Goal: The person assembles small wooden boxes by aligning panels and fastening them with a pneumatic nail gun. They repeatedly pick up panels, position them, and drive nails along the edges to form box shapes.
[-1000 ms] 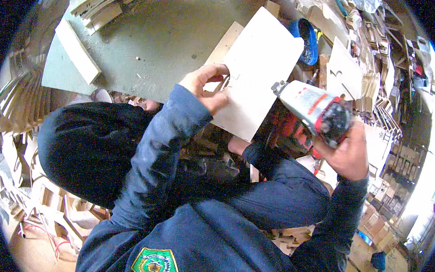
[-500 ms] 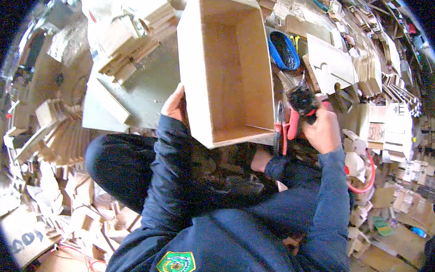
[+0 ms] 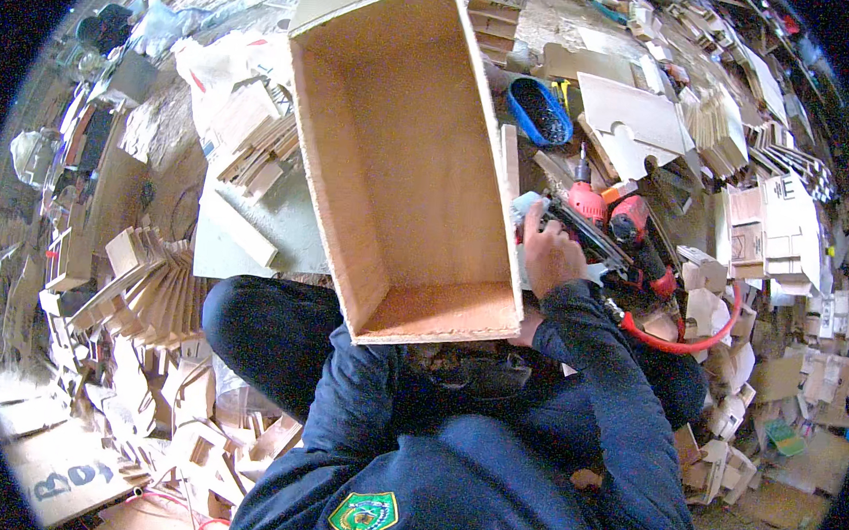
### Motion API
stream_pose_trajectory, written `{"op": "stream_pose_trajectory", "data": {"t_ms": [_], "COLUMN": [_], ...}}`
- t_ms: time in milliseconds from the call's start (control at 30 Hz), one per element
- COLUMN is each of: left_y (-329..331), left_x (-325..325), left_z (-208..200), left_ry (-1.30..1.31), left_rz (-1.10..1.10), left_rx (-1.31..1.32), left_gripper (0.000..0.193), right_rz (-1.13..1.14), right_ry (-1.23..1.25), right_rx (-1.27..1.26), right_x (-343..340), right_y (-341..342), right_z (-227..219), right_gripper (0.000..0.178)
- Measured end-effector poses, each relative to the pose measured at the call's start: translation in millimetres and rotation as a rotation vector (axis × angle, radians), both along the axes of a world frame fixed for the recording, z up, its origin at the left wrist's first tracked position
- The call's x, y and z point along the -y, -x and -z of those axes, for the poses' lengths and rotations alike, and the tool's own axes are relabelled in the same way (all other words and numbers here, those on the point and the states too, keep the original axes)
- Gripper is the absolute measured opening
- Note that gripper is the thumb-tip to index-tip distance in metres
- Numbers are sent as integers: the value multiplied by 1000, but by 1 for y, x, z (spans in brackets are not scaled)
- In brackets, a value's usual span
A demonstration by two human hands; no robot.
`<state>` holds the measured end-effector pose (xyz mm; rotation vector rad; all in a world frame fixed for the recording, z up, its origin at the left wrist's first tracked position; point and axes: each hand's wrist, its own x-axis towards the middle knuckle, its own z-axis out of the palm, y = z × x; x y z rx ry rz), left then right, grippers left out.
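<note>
A long, open wooden box stands tilted in front of me, its hollow side facing me and its lower end above my lap. My left forearm runs up behind its lower left corner; the box hides my left hand, so its grip does not show. To the right of the box, my right hand is closed around a nail gun with a long dark magazine, partly covered by the fingers. Just beyond that hand lie a red drill with its bit pointing away and a second red-and-black drill.
A blue tray of small dark fasteners sits at the far right of the box. A red hose curves near my right knee. Cut wooden panels lie beyond the drills. Stacked wood pieces and a pale board are on the left.
The box has moved left and nearer, turning its inside more toward me. My right hand has let go of the red-and-black drill, now lying on the right, and taken hold of the nail gun.
</note>
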<state>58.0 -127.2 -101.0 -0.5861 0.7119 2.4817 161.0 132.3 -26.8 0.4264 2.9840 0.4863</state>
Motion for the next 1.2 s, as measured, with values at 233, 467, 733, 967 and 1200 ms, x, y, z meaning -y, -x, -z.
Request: {"op": "stream_pose_trajectory", "data": {"t_ms": [233,467,733,967,1200], "left_y": [14,25,23,13,-42], "left_x": [-42,-65,-64,-12,-39], "left_z": [3,19,29,29,13], "left_ry": [-46,-68,-81,206,932], "left_rz": [57,76,94,-81,-161], "left_rx": [3,0,36,183,-1024], "left_gripper": [33,35,38,41,64], "right_rz": [-82,7,-342,-678,-715], "right_ry": [10,1811,1258,990,895], "right_rx": [-163,-415,-655,-506,-401], "right_x": [20,-10,37,33,48], "right_y": [9,23,50,88,72], "right_z": [35,-17,-46,-33,-9], "right_gripper": [48,74,57,56,51]}}
